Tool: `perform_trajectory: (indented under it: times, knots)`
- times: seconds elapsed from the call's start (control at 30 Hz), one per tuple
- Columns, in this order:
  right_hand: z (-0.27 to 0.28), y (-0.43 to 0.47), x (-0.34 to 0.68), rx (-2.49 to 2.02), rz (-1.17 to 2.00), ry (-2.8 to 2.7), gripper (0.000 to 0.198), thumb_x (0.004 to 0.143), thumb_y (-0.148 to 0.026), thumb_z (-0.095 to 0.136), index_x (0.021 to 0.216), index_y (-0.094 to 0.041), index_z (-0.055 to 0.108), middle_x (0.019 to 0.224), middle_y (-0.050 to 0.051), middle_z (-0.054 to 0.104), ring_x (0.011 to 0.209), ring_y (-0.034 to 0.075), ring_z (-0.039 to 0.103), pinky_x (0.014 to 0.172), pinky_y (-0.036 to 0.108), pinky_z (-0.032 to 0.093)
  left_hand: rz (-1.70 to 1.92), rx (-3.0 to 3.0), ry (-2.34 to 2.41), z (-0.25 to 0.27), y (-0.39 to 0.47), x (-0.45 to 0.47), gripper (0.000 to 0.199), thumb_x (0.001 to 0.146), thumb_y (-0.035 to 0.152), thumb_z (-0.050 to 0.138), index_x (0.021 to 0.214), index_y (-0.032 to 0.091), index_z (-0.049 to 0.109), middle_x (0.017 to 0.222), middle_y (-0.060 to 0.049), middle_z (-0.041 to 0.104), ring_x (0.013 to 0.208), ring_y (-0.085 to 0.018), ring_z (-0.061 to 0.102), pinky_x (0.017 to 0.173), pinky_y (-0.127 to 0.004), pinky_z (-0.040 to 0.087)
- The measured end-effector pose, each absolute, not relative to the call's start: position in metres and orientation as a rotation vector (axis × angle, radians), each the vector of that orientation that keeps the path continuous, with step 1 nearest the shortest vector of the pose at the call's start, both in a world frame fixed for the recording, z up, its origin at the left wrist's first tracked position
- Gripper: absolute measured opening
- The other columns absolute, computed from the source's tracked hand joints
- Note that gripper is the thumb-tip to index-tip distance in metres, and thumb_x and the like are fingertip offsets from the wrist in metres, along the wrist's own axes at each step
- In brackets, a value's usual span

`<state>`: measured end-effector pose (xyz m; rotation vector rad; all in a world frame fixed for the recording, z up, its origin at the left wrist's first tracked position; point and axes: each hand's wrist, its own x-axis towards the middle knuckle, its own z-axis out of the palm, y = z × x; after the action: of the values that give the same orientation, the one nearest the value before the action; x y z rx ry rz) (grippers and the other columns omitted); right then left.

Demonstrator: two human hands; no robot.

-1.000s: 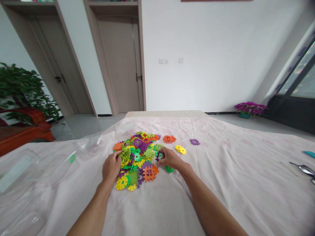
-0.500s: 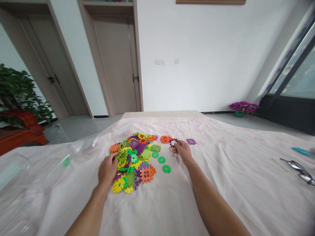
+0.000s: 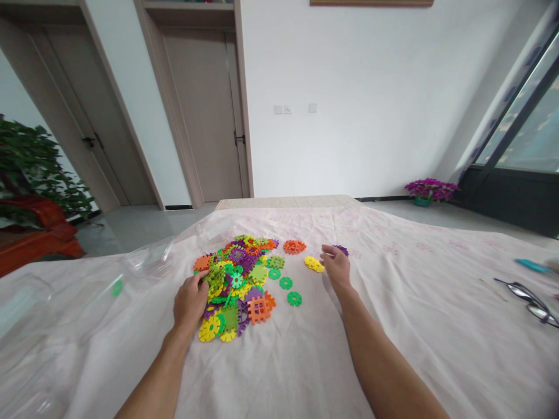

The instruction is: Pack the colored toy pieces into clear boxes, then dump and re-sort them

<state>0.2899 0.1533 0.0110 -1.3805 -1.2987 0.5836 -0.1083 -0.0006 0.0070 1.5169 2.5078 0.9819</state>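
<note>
A heap of colourful plastic interlocking pieces (image 3: 244, 262) lies on the cloth, with toothed squares, rings and notched discs. At its left edge my left hand (image 3: 191, 299) has its fingers closed at an olive-green toothed piece (image 3: 216, 279); part of the grip is hidden. To the right, my right hand (image 3: 336, 270) hovers with fingers apart beside purple toothed pieces (image 3: 341, 249), which it partly covers. Nothing shows between its fingers. Yellow notched discs (image 3: 314, 264) lie just left of that hand. Orange pieces (image 3: 294, 247) sit farther left, and green notched discs (image 3: 286, 283) lie nearer.
Clear plastic containers (image 3: 151, 256) stand along the left side, one with a green disc (image 3: 117, 287) by it. Eyeglasses (image 3: 528, 302) and a blue-green object (image 3: 533, 266) lie at the right. A pale patterned cloth (image 3: 279, 372) covers the surface.
My right hand has moved right with the purple ring, which no longer shows, and its fingers have parted. The yellow discs are now uncovered. My left hand stays put.
</note>
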Motion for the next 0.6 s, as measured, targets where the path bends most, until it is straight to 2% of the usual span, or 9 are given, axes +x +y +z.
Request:
perform_trajectory:
  times: [0.1, 0.23, 0.37, 0.6]
  knots:
    - [0.020, 0.139, 0.254, -1.230, 0.895, -1.448, 0.036, 0.077, -0.034, 0.060, 0.105, -0.013, 0.070, 0.086, 0.007, 0.073, 0.067, 0.017, 0.068, 0.060, 0.028, 0.056, 0.992, 1.510, 2.500, 0.007, -0.001, -0.108, 0.039, 0.092, 0.030, 0.043, 0.126, 0.027, 0.063, 0.125, -0.007, 0.066, 0.113, -0.025, 0.062, 0.093, -0.035, 0.047]
    - [0.027, 0.117, 0.216, -1.089, 1.047, -1.831, 0.025, 0.076, -0.027, 0.063, 0.095, -0.016, 0.073, 0.073, 0.001, 0.071, 0.061, 0.014, 0.065, 0.056, 0.022, 0.049, 1.004, 1.531, 2.495, 0.007, -0.001, -0.108, 0.038, 0.093, 0.029, 0.043, 0.126, 0.025, 0.063, 0.124, -0.007, 0.067, 0.113, -0.023, 0.062, 0.094, -0.033, 0.046]
    - [0.032, 0.094, 0.192, -1.004, 0.981, -2.097, 0.019, 0.079, -0.024, 0.062, 0.090, -0.018, 0.076, 0.075, 0.000, 0.072, 0.065, 0.013, 0.063, 0.059, 0.021, 0.044, 1.022, 1.540, 2.486, 0.005, -0.001, -0.109, 0.037, 0.093, 0.029, 0.044, 0.125, 0.024, 0.063, 0.124, -0.007, 0.068, 0.113, -0.022, 0.063, 0.095, -0.031, 0.046]
    - [0.048, 0.061, 0.173, -1.081, 0.713, -2.412, 0.018, 0.086, -0.036, 0.065, 0.089, -0.023, 0.077, 0.085, 0.000, 0.073, 0.074, 0.013, 0.061, 0.064, 0.022, 0.037, 0.999, 1.534, 2.497, 0.007, -0.001, -0.107, 0.037, 0.094, 0.029, 0.044, 0.126, 0.025, 0.062, 0.126, -0.007, 0.067, 0.114, -0.023, 0.062, 0.093, -0.033, 0.047]
